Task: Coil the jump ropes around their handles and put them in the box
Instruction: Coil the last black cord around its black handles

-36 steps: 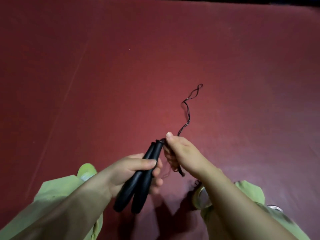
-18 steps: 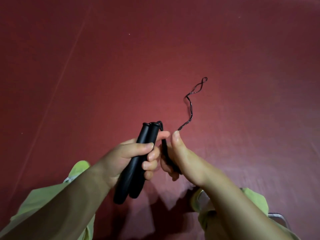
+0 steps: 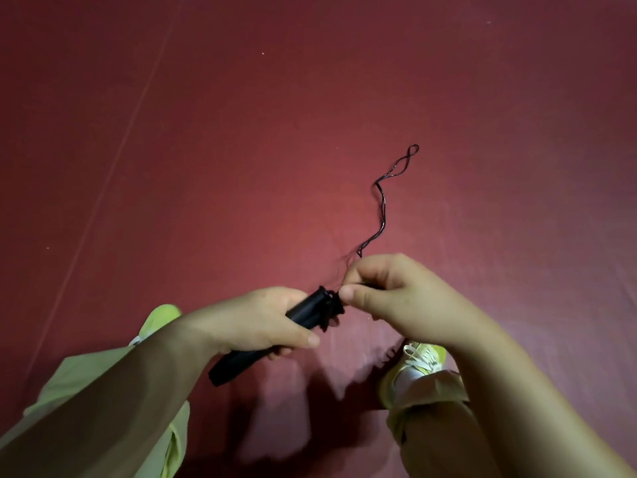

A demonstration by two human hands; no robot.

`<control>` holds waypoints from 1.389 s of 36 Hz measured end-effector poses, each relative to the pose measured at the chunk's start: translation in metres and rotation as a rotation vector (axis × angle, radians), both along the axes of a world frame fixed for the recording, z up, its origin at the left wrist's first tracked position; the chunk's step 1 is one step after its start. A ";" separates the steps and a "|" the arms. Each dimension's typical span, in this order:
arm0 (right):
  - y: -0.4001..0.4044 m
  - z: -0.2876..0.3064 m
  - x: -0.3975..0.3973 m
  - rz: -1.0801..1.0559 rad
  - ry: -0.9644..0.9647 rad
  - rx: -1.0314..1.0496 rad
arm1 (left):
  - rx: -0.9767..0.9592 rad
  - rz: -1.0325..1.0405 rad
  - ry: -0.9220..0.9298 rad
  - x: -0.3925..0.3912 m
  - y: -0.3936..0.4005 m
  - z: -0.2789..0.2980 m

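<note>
The two black jump-rope handles lie side by side, slanting from lower left to upper right above the dark red floor; a few turns of thin black rope are bunched round their upper ends, and the free length runs up from there and lies on the floor in a wavy doubled line ending in a small loop. The left hand grips the handles at mid-length, fingers curled round them and the thumb laid across the top; the right hand is clenched just beside the upper ends, thumb and curled fingers pinching the rope where it leaves the coil. Against half a second ago, the handles have tipped from near upright to a flatter slant; the right hand has swung from below the handle tops to level with them, knuckles up; the free rope lies much as it did. Yellow-green sneakers and light green trouser legs stand below the hands.
</note>
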State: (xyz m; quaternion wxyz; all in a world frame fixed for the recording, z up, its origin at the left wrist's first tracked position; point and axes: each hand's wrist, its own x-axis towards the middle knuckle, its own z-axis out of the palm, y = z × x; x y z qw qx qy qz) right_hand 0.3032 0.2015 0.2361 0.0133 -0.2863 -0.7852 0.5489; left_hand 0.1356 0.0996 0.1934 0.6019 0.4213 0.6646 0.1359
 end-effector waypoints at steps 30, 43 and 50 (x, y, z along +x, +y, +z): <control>0.000 -0.028 -0.021 -0.255 0.251 -0.349 | 0.154 0.563 -0.988 -0.014 -0.003 0.005; 0.000 -0.035 -0.022 -0.311 0.218 -0.309 | 0.194 0.470 -0.706 -0.015 0.000 0.004; -0.003 -0.044 -0.029 -0.452 0.198 -0.253 | 0.225 0.504 -0.661 -0.011 0.000 0.004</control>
